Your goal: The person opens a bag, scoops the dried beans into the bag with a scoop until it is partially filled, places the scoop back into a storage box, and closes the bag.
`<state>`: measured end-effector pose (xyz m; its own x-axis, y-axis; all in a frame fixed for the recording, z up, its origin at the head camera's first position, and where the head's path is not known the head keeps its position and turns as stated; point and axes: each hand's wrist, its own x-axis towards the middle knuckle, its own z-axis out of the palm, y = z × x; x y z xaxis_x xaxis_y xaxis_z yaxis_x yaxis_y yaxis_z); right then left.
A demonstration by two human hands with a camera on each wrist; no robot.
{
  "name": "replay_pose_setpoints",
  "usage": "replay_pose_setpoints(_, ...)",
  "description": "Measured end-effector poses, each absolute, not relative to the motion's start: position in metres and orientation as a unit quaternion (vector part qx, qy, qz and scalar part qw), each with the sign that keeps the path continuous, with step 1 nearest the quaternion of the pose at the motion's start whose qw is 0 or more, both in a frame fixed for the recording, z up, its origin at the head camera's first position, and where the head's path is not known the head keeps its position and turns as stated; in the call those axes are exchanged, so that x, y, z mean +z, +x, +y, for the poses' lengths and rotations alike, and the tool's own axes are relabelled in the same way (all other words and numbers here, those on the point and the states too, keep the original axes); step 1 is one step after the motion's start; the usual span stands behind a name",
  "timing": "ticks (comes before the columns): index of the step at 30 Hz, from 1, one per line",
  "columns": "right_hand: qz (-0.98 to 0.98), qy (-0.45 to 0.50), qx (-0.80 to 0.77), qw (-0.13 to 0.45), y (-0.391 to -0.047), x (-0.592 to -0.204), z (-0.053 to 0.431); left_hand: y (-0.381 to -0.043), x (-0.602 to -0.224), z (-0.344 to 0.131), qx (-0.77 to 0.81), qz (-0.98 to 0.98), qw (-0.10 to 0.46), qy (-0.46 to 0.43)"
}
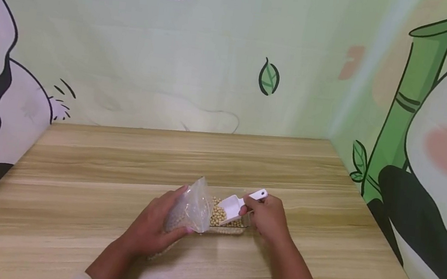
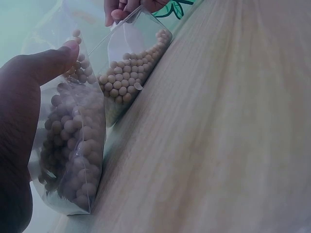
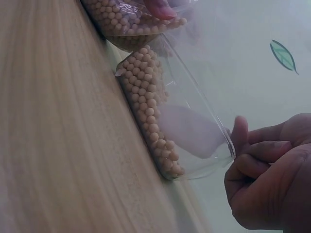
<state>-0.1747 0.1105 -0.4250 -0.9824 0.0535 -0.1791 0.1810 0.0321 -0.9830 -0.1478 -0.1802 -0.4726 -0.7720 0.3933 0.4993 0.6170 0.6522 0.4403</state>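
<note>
My left hand (image 1: 149,225) grips a clear plastic bag (image 1: 192,207), thumb on the near side. The bag is partly filled with round, pale beans that look like soybeans (image 2: 73,141). Its mouth tilts toward a clear rectangular container (image 1: 227,231) on the table, which holds a sloping layer of the same beans (image 3: 146,97). With its handle between thumb and fingers, my right hand (image 1: 271,217) holds a white scoop (image 1: 232,206). The scoop's head lies inside the container against the beans, seen hazily through the wall in the right wrist view.
The wood-grain table (image 1: 119,159) runs back to a pale green wall (image 1: 228,41) printed with leaves. Panda and bamboo (image 1: 414,108) pictures cover the sides.
</note>
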Motion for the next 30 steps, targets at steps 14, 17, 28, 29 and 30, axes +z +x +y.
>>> replay_pose_setpoints(14,0.636,0.086,-0.761,0.096,-0.186,-0.439,0.119,-0.147,-0.472,-0.181,-0.308,-0.890,0.180,-0.283)
replay_pose_setpoints(17,0.624,0.093,-0.770,0.099,-0.187,-0.440,0.120,-0.148,-0.472,-0.180,-0.307,-0.889,0.182,-0.286)
replay_pose_setpoints(28,0.530,0.094,-0.831,0.140,-0.190,-0.441,0.125,-0.148,-0.472,-0.180,-0.306,-0.888,0.187,-0.288)
replay_pose_setpoints(29,0.520,0.093,-0.836,0.146,-0.190,-0.441,0.126,-0.148,-0.472,-0.180,-0.306,-0.888,0.187,-0.288)
replay_pose_setpoints(30,0.511,0.092,-0.841,0.151,-0.190,-0.441,0.127,-0.148,-0.472,-0.180,-0.305,-0.888,0.187,-0.288)
